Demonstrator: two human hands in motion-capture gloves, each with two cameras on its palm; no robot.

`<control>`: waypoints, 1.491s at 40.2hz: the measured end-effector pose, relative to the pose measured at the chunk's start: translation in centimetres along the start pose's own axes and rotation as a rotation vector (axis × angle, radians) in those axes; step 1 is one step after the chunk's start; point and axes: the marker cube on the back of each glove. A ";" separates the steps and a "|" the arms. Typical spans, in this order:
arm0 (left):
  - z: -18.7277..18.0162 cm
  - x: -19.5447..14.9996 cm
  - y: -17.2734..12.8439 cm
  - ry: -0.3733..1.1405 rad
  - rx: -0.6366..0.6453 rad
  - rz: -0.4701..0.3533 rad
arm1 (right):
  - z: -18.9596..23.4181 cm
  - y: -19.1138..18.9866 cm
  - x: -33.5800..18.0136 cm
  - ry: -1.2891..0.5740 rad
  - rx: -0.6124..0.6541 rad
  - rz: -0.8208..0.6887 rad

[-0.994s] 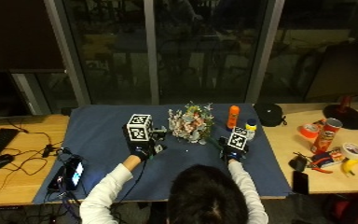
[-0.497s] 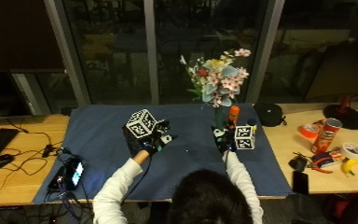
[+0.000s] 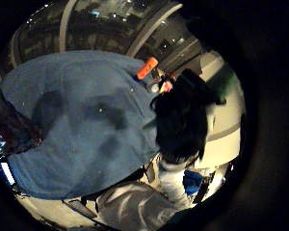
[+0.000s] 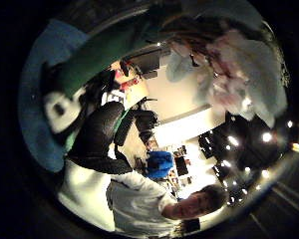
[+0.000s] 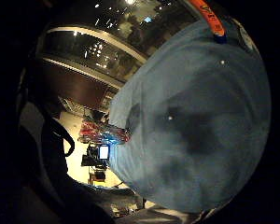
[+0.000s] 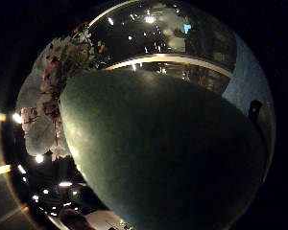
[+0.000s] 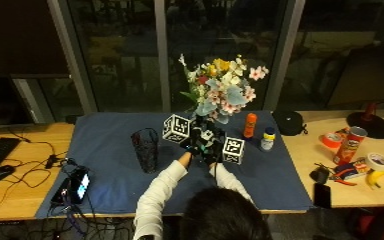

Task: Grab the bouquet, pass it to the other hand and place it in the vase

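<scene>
My hands meet over the blue cloth [image 7: 119, 165] on the surface, left hand [image 7: 193, 144] and right hand [image 7: 213, 147] touching, both gripping the stems of the bouquet [image 7: 220, 90], which I hold upright above them. The dark vase [image 7: 145, 150] stands just beside my left hand. Beyond my right hand stands an orange bottle [image 7: 250, 125].

The bouquet [image 7: 222, 87] stands up above both hands [image 7: 204, 145] over the middle of the tabletop [image 7: 25, 185]. The vase [image 7: 145, 150] stands on the cloth [image 7: 112, 145], left of the hands. Two bottles [image 7: 258, 132] stand to the right.
</scene>
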 end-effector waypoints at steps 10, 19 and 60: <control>-0.8 0.5 -1.7 0.014 0.356 0.021 | 4.8 3.3 0.5 -0.128 -0.030 -0.137; -3.7 -0.1 -3.2 -0.052 0.483 0.032 | 5.3 3.6 1.0 0.089 -0.213 -0.249; -27.9 3.5 -9.0 -0.149 0.861 0.056 | -3.8 -5.6 0.6 0.237 -0.426 -0.117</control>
